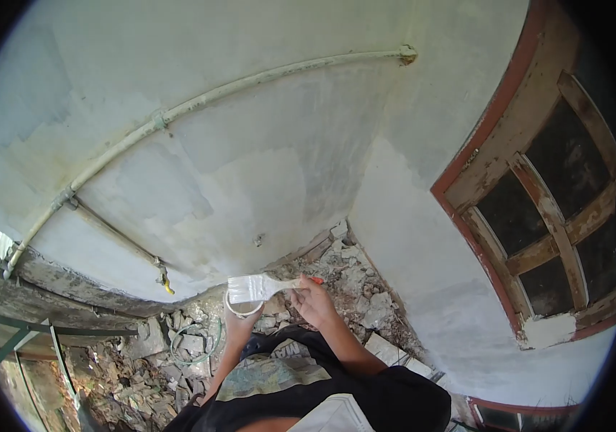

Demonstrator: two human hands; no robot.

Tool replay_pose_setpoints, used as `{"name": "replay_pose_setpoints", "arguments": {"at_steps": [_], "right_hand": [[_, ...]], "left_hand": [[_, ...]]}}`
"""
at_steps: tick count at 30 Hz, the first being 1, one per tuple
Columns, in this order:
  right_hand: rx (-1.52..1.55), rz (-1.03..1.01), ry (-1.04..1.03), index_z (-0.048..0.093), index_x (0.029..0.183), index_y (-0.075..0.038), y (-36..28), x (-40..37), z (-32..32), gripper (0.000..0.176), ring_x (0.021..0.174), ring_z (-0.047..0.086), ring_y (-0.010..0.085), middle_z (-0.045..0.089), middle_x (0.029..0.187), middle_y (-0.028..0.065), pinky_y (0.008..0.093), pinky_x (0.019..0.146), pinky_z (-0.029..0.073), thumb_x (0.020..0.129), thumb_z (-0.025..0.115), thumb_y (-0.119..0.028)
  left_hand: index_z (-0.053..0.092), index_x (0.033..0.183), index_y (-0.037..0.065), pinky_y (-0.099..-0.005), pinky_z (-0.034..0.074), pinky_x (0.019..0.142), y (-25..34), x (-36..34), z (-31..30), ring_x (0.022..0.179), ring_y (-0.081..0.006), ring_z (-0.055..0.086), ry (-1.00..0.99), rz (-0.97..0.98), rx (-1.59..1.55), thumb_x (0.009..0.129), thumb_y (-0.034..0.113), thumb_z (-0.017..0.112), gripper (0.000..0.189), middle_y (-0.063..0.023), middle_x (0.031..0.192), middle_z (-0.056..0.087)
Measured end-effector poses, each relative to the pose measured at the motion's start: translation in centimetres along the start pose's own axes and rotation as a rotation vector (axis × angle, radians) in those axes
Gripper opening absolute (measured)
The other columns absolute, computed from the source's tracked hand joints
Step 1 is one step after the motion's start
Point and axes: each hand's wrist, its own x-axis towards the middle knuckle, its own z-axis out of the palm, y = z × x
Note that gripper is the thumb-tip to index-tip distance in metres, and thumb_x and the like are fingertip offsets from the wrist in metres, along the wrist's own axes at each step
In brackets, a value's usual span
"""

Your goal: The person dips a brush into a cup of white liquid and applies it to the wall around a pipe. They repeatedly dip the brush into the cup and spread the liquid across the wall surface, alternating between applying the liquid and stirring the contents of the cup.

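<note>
A wide paintbrush (270, 286) with white-coated bristles and an orange-tipped handle is in my right hand (315, 305), the fingers closed around the handle. The brush lies level, its bristles over the mouth of a small round white paint container (256, 312). My left hand (238, 325) grips that container from below and the side; the container's inside is mostly hidden by the brush. Both hands are in front of my body, with the partly white-coated wall (250, 180) ahead of them.
A pipe (250, 79) runs along the wall, and a branch ends in a yellow-handled tap (166, 282). Rubble (365, 299) covers the ground, with a thin hose loop (196, 358) on it. A red-framed wooden window (531, 201) is at right; metal bars (63, 360) stand at left.
</note>
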Motion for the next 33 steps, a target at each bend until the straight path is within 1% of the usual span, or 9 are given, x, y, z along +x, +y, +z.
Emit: {"name": "replay_pose_setpoints", "arguments": {"at_steps": [6, 10, 13, 17, 20, 22, 26, 29, 33], "right_hand": [[-0.024, 0.033, -0.012, 0.062, 0.112, -0.010, 0.4, 0.5, 0.4, 0.025, 0.105, 0.063, 0.0229, 0.064, 0.114, 0.0103, 0.0298, 0.085, 0.054, 0.099, 0.072, -0.029], [-0.047, 0.051, -0.022, 0.062, 0.112, -0.010, 0.7, 0.7, 0.8, 0.025, 0.105, 0.063, 0.0235, 0.064, 0.115, 0.0107, 0.0305, 0.086, 0.054, 0.099, 0.072, -0.028], [-0.057, 0.068, -0.034, 0.062, 0.112, -0.010, 1.0, 0.7, 0.9, 0.025, 0.105, 0.064, 0.0238, 0.064, 0.117, 0.0108, 0.0304, 0.084, 0.055, 0.099, 0.072, -0.028], [-0.085, 0.115, -0.027, 0.063, 0.113, -0.008, 1.3, 1.0, 1.0, 0.027, 0.105, 0.064, 0.0238, 0.065, 0.117, 0.0111, 0.0296, 0.082, 0.056, 0.098, 0.072, -0.028], [-0.107, 0.146, -0.073, 0.063, 0.112, -0.007, 1.4, 1.6, 0.7, 0.027, 0.104, 0.065, 0.0229, 0.067, 0.114, 0.0100, 0.0286, 0.079, 0.056, 0.098, 0.072, -0.029], [-0.094, 0.122, -0.069, 0.064, 0.110, -0.007, 1.4, 1.6, 0.5, 0.027, 0.103, 0.066, 0.0217, 0.068, 0.109, 0.0079, 0.0282, 0.079, 0.056, 0.097, 0.073, -0.029], [-0.119, 0.152, -0.062, 0.066, 0.106, -0.008, 1.0, 1.5, 1.3, 0.025, 0.103, 0.066, 0.0209, 0.068, 0.107, 0.0061, 0.0286, 0.078, 0.056, 0.096, 0.075, -0.029], [-0.126, 0.142, -0.030, 0.067, 0.102, -0.009, 0.9, 1.0, 1.4, 0.024, 0.103, 0.066, 0.0209, 0.068, 0.106, 0.0059, 0.0286, 0.079, 0.056, 0.095, 0.076, -0.030], [-0.140, 0.144, -0.056, 0.068, 0.101, -0.010, 0.6, 1.3, 1.0, 0.023, 0.103, 0.067, 0.0213, 0.069, 0.106, 0.0069, 0.0289, 0.078, 0.057, 0.095, 0.076, -0.030]], "left_hand": [[0.048, 0.134, 0.001, -0.0362, 0.050, 0.101, -0.5, -0.1, -0.7, 0.115, -0.0206, 0.063, 0.040, 0.006, -0.012, 0.076, 0.010, 0.087, 0.071, -0.0111, 0.122, 0.063], [0.048, 0.134, 0.000, -0.0360, 0.050, 0.099, 1.1, -0.8, -0.9, 0.113, -0.0206, 0.063, 0.073, 0.004, -0.004, 0.076, 0.011, 0.087, 0.070, -0.0112, 0.122, 0.064], [0.049, 0.135, -0.001, -0.0369, 0.049, 0.102, 0.4, -1.4, -1.3, 0.117, -0.0223, 0.063, 0.082, -0.030, -0.066, 0.078, 0.013, 0.088, 0.070, -0.0133, 0.126, 0.063], [0.049, 0.134, -0.001, -0.0370, 0.050, 0.101, -0.9, -2.0, -1.6, 0.116, -0.0218, 0.063, 0.106, -0.014, -0.046, 0.078, 0.014, 0.089, 0.071, -0.0135, 0.125, 0.064], [0.049, 0.134, -0.002, -0.0368, 0.050, 0.101, -2.1, -2.5, -1.8, 0.116, -0.0214, 0.063, 0.103, -0.078, -0.058, 0.078, 0.016, 0.089, 0.071, -0.0145, 0.124, 0.065], [0.050, 0.133, -0.003, -0.0366, 0.050, 0.101, -3.3, -3.0, -1.8, 0.116, -0.0214, 0.063, 0.054, -0.123, -0.043, 0.078, 0.018, 0.090, 0.071, -0.0148, 0.125, 0.065], [0.051, 0.133, -0.003, -0.0365, 0.050, 0.101, -3.3, -3.1, -1.0, 0.117, -0.0221, 0.063, 0.116, -0.021, -0.101, 0.077, 0.020, 0.091, 0.073, -0.0142, 0.125, 0.065], [0.051, 0.134, -0.003, -0.0368, 0.049, 0.102, -2.9, -3.3, -0.8, 0.118, -0.0224, 0.063, 0.114, -0.070, -0.059, 0.077, 0.020, 0.091, 0.074, -0.0145, 0.126, 0.065], [0.050, 0.134, -0.003, -0.0367, 0.048, 0.103, -2.0, -3.3, -0.7, 0.120, -0.0224, 0.062, 0.118, -0.069, -0.078, 0.076, 0.019, 0.091, 0.074, -0.0145, 0.127, 0.063]]}}
